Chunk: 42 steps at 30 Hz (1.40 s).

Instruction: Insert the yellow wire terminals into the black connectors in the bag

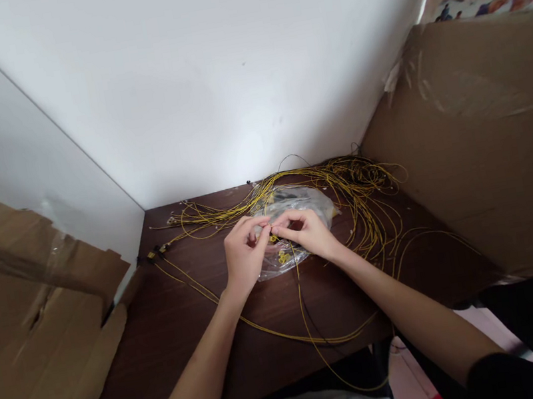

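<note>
My left hand (245, 253) and my right hand (308, 232) meet fingertip to fingertip over a clear plastic bag (291, 199). Both are closed in a pinch. From under my right hand a thin yellow wire (300, 288) hangs down and loops past the table's front edge. Whatever small piece sits between my left fingertips is too small and hidden to name. Small yellow parts (284, 257) show in the bag just below my fingers.
Many yellow and black wires (344, 177) lie bunched behind and to the right on the dark wooden table (192, 366). Several wire ends with small black and yellow connectors (156, 252) rest at the left. Cardboard (441, 151) stands at the right, more cardboard (27, 318) at the left, a white wall (228, 84) behind.
</note>
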Available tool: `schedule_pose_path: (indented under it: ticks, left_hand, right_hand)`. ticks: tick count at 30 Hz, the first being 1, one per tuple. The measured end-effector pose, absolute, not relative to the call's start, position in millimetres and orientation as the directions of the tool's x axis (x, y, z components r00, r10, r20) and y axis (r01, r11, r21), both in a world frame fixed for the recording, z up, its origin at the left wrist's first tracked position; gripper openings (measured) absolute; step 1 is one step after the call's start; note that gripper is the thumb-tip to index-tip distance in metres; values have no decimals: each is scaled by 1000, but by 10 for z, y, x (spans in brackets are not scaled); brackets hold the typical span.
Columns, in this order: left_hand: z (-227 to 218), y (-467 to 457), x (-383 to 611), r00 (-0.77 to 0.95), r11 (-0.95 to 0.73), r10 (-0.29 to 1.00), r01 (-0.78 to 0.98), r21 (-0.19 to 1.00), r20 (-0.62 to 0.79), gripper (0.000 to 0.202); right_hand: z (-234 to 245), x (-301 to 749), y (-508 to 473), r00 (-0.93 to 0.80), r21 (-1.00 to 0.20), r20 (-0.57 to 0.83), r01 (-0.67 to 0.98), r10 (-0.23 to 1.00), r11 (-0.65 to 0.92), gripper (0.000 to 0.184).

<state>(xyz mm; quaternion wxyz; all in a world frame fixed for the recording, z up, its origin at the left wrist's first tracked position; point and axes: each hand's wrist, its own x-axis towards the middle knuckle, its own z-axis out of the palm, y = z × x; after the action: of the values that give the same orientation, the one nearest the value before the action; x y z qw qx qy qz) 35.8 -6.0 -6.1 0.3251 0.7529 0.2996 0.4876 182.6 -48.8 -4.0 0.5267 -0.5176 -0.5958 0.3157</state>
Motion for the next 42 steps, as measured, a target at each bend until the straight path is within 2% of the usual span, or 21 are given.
schedule_pose_path:
  ticks: [14, 21, 33, 42]
  left_hand:
    - [-9, -6, 296, 482, -615, 742, 213, 759, 466, 17]
    - [-9, -9, 293, 494, -622, 728, 187, 760, 474, 14]
    - [-24, -7, 292, 466, -543, 786, 208, 814, 405, 13]
    - [-40, 1, 299, 458, -505, 801, 171, 846, 386, 10]
  right_hand:
    - [-36, 1834, -495, 64, -888, 308, 378, 949, 262, 11]
    - [-41, 1835, -490, 67, -913, 275, 331, 959, 238, 14]
    - [-71, 1833, -478, 65, -873, 308, 417, 949, 254, 21]
    - [-64, 1821, -481, 71, -875, 312, 409, 947, 258, 17]
